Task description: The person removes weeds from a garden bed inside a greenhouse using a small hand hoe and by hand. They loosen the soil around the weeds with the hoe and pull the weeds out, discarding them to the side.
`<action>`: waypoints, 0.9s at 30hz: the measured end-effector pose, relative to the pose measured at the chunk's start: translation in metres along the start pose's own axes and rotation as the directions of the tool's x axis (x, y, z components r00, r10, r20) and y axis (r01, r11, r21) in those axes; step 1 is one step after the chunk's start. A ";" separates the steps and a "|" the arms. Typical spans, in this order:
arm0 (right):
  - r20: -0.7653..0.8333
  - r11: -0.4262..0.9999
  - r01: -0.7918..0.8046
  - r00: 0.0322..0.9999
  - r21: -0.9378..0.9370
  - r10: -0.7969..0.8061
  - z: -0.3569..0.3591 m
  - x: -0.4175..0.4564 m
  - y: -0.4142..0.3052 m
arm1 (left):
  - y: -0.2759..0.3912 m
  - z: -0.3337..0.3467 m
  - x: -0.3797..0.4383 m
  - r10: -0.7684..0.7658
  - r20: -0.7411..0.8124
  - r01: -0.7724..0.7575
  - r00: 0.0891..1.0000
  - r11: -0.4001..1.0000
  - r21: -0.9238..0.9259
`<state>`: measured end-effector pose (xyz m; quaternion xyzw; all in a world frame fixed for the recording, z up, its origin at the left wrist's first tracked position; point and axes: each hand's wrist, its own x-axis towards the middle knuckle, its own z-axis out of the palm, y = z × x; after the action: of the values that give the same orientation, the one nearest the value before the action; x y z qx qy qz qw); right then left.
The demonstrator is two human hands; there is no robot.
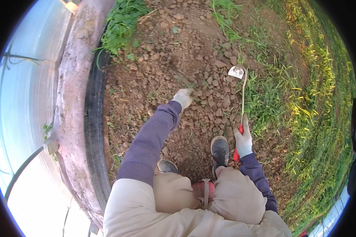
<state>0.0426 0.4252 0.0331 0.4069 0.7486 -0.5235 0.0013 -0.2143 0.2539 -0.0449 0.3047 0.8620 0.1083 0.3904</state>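
My left hand (183, 98), in a pale work glove, reaches low over the cloddy brown soil (166, 68), its fingertips at a small green weed (190, 84). Whether the fingers hold the weed cannot be made out. In my gloved right hand (243, 137) is the red handle of a hand hoe (243, 97), beside my right shoe. The hoe's thin curved metal neck points away from me and ends in a shiny blade (236, 72) above the clods, at the edge of the green growth.
A black plastic strip (94, 118) and a pale, dirt-marked sheet (71, 103) run along the left, beside translucent plastic film (32, 89). Leafy plants (121, 26) grow at the upper left. Grass and yellowing plants (308, 109) line the right. My shoes (220, 149) rest on the soil.
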 end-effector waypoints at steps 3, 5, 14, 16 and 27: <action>0.109 0.995 -0.100 0.989 0.006 0.099 0.007 -0.005 -0.019 | -0.026 -0.014 -0.020 -0.294 -0.019 0.232 0.956 0.793 -0.564; 0.109 0.991 -0.129 0.986 0.016 0.127 0.002 -0.001 -0.019 | -0.014 -0.035 -0.045 -0.397 0.025 0.263 0.917 0.558 -0.787; 0.099 0.996 -0.054 0.993 -0.067 0.061 0.004 -0.001 -0.014 | -0.133 -0.010 -0.228 -0.653 -0.053 0.364 0.756 0.486 -0.794; 0.075 0.994 0.024 0.997 -0.103 -0.016 -0.001 -0.008 -0.014 | -0.152 0.024 -0.249 -0.637 -0.164 0.283 0.753 0.539 -0.793; -0.013 0.981 -0.081 0.997 -0.174 0.080 -0.031 -0.036 0.006 | -0.005 -0.001 -0.100 0.027 -0.341 0.050 0.940 0.975 0.215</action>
<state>0.0835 0.4287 0.0579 0.4368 0.7744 -0.4543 0.0556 -0.1662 0.1890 0.0145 0.3176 0.9250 0.0608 0.1994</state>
